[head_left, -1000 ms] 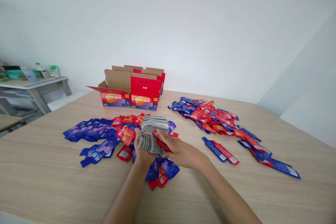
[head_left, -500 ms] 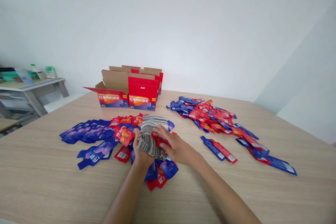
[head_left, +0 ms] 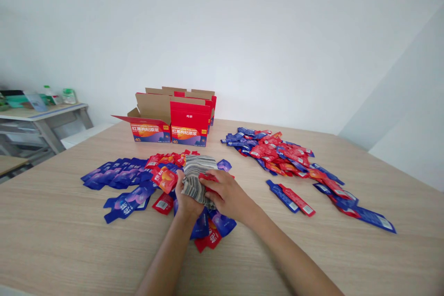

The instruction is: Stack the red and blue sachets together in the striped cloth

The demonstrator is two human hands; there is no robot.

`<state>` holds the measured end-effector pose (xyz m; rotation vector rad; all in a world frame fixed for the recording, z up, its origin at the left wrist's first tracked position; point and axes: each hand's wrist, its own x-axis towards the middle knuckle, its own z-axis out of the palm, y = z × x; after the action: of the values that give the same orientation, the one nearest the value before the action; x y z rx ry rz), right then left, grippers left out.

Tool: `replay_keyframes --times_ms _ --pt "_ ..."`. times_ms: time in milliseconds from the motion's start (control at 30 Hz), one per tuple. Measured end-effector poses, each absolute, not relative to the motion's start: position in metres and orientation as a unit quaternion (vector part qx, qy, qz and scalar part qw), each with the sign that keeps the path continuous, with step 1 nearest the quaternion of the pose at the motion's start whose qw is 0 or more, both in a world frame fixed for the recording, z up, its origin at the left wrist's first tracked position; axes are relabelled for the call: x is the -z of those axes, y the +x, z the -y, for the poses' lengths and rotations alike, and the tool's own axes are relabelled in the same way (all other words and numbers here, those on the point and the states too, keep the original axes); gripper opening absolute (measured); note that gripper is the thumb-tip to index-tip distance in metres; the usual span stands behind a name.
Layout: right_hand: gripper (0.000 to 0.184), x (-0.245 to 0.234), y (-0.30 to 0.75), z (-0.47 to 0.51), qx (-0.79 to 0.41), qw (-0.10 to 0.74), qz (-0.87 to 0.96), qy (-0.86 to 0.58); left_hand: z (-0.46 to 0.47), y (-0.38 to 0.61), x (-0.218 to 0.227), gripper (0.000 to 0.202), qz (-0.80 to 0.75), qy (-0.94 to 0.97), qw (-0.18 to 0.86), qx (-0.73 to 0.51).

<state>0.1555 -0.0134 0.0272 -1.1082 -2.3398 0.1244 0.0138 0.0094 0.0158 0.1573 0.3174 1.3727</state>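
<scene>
A grey striped cloth (head_left: 199, 165) lies over the palm of my left hand (head_left: 187, 204), which cups it from below with the fingers mostly hidden. My right hand (head_left: 226, 193) presses a red sachet (head_left: 208, 177) against the cloth; its fingers cover most of the sachet. Under and around both hands, blue sachets (head_left: 224, 222) and red sachets (head_left: 163, 179) are scattered on the table. To the left, a row of overlapping blue sachets (head_left: 121, 173) fans out, with a single blue sachet (head_left: 126, 202) nearer to me.
Open red printed boxes (head_left: 189, 135) stand at the back, the left one (head_left: 150, 133) with its flap out. A heap of mixed sachets (head_left: 274, 150) spreads over the right side, and a blue and red pair (head_left: 296, 199) lies before it. A side desk (head_left: 55, 112) stands far left.
My right hand has shifted slightly left over the cloth, and its fingers have closed more around the red sachet. The cloth has moved a little left. The view has shifted slightly.
</scene>
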Motion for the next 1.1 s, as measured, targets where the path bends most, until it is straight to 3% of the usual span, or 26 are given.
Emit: replay_keyframes --times_ms 100,300,633,833,933,1100 --pt "0.038 -0.026 0.154 0.013 -0.007 0.274 0.878 -0.394 -0.009 0.014 -0.016 0.062 -0.136 0.072 0.758 -0.634" --pt "0.052 -0.021 0.155 0.006 0.005 0.250 0.894 -0.371 -0.012 0.017 -0.014 0.052 -0.145 0.071 0.745 -0.647" --pt "0.035 -0.030 0.156 0.011 -0.096 0.347 0.856 -0.371 0.001 0.028 -0.015 0.058 -0.143 0.177 0.728 -0.646" --pt "0.041 -0.054 0.166 0.025 -0.116 0.306 0.883 -0.337 0.006 0.032 -0.016 0.047 -0.152 0.175 0.728 -0.646" --pt "0.040 -0.060 0.172 0.026 -0.161 0.348 0.863 -0.328 0.008 0.035 -0.018 0.039 -0.149 0.145 0.754 -0.623" --pt "0.030 -0.054 0.174 0.018 -0.220 0.456 0.739 -0.445 0.011 0.042 -0.020 0.056 -0.130 0.116 0.819 -0.547"
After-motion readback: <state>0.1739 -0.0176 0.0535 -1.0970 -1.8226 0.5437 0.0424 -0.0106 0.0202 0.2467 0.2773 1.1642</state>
